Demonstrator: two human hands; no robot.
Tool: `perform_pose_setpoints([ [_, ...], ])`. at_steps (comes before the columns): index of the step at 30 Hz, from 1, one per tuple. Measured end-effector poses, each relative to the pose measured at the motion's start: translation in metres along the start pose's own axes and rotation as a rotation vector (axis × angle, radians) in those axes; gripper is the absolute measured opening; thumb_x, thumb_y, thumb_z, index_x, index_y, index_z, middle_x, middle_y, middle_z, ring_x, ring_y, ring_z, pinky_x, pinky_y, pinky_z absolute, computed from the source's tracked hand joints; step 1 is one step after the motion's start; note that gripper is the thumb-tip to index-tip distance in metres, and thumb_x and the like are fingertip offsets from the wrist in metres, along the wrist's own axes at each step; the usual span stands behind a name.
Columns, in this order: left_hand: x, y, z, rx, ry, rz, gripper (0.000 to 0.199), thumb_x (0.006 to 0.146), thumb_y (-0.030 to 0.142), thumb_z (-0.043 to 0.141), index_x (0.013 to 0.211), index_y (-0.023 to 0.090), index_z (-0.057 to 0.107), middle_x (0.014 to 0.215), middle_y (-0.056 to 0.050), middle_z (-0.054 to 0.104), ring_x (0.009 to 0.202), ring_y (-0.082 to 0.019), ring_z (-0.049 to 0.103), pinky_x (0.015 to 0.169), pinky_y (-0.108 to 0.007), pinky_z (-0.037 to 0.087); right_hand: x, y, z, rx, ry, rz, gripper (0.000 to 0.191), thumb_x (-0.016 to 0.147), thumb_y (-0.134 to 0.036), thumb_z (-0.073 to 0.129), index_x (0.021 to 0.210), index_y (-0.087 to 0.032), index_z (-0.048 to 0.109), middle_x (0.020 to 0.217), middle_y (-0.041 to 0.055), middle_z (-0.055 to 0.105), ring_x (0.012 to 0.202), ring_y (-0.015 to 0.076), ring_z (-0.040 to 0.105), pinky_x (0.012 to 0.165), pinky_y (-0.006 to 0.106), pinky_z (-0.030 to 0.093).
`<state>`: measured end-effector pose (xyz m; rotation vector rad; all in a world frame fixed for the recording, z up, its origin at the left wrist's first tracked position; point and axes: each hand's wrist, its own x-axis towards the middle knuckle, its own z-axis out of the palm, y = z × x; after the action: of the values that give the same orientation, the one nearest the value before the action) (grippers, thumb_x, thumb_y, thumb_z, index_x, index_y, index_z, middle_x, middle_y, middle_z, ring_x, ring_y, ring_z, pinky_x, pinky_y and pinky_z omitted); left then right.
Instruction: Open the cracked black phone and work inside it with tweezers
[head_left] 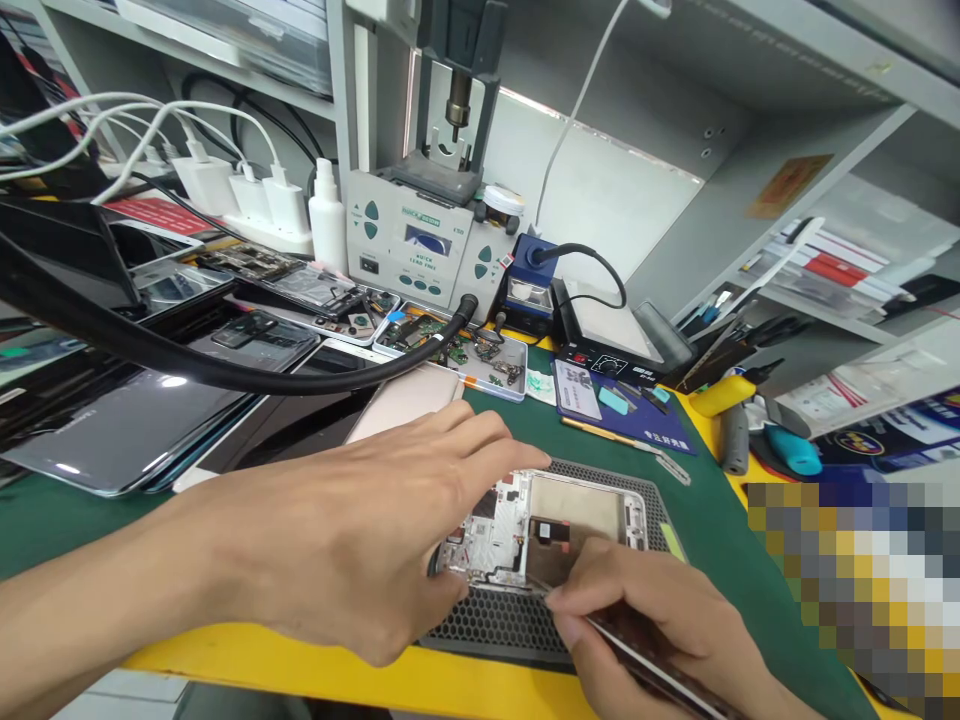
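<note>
An opened phone frame [555, 525] with bare internals lies on a dark perforated pad [495, 625] at the front of the green mat. My left hand [360, 530] rests over the frame's left end, thumb and fingers pressing on its edges to steady it. My right hand [645, 620] pinches thin metal tweezers [645, 660], whose tip touches the frame's lower edge near the middle. Part of the frame's left side is hidden under my left hand.
A soldering station [420, 250] stands at the back with a parts tray [465, 355] before it. Phones and back covers [135, 420] lie stacked on the left. A hot plate [615, 335], a blue card [622, 410] and hand tools [750, 420] sit on the right. A thick black hose [225, 370] crosses the bench.
</note>
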<state>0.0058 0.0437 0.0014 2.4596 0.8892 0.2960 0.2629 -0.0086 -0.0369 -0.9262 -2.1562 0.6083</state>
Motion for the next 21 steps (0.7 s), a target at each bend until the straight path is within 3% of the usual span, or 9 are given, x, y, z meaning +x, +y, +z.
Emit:
perform_pose_setpoints([
  [6, -0.001, 0.001, -0.001, -0.002, -0.005, 0.003, 0.078, 0.081, 0.02, 0.067, 0.151, 0.034, 0.035, 0.136, -0.001, 0.055, 0.128, -0.025, 0.052, 0.111, -0.037, 0.045, 0.006, -0.003, -0.005, -0.032, -0.064, 0.009, 0.028, 0.076, 0.001, 0.06, 0.091, -0.022, 0.066, 0.072, -0.0041, 0.068, 0.058, 0.0104, 0.066, 0.06, 0.02, 0.051],
  [13, 0.0, 0.0, 0.001, 0.001, -0.011, 0.004, 0.08, 0.08, 0.019, 0.066, 0.152, 0.034, 0.033, 0.134, -0.001, 0.054, 0.125, -0.023, 0.052, 0.108, -0.035, 0.047, -0.004, 0.0, 0.003, -0.156, 0.032, -0.093, 0.027, 0.078, -0.001, 0.056, 0.092, -0.023, 0.063, 0.071, -0.0031, 0.068, 0.059, 0.0121, 0.067, 0.062, 0.024, 0.052],
  [18, -0.002, 0.0, 0.001, 0.014, 0.001, 0.025, 0.078, 0.079, 0.02, 0.068, 0.15, 0.032, 0.037, 0.135, -0.002, 0.056, 0.125, -0.025, 0.053, 0.106, -0.035, 0.048, -0.007, -0.006, -0.003, -0.301, -0.008, -0.139, 0.026, 0.082, 0.0, 0.06, 0.095, -0.022, 0.062, 0.077, -0.0025, 0.072, 0.069, 0.0125, 0.073, 0.066, 0.022, 0.055],
  [21, -0.002, 0.0, 0.003, 0.044, 0.016, 0.016, 0.08, 0.079, 0.022, 0.069, 0.152, 0.028, 0.036, 0.139, -0.005, 0.056, 0.128, -0.027, 0.052, 0.106, -0.035, 0.048, -0.006, -0.011, -0.01, -0.344, -0.099, -0.182, 0.027, 0.084, 0.0, 0.06, 0.1, -0.02, 0.064, 0.085, 0.0007, 0.075, 0.079, 0.015, 0.077, 0.073, 0.023, 0.06],
])
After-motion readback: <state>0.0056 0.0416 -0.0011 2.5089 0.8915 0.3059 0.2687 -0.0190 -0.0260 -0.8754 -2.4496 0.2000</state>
